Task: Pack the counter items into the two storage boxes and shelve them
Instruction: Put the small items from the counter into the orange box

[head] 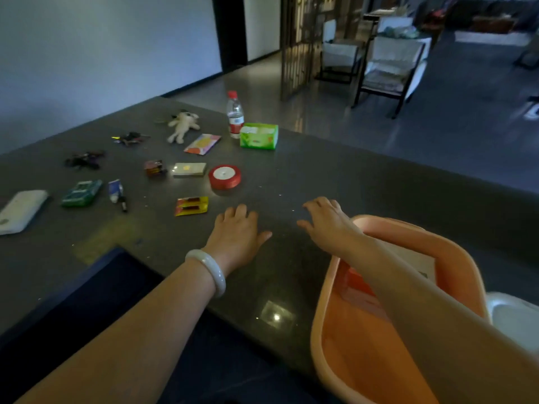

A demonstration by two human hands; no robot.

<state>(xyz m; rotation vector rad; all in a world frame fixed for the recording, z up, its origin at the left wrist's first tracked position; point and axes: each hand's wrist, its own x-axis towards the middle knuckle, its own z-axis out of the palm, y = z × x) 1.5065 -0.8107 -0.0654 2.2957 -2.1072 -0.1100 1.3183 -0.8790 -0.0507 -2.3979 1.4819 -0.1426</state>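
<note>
Spreading across the view, the dark desk [364,182] carries the orange storage box [460,252] at its near edge. Just left of the box lies the right grip [326,225], and further left the left grip [236,231], both palm down with fingers loosely spread, holding nothing. The right forearm crosses over the box. Left of the box and farther off sit a green tissue pack [259,137], a water bottle [235,115], a red ribbon roll [225,177] and a yellow-red packet [191,206].
</note>
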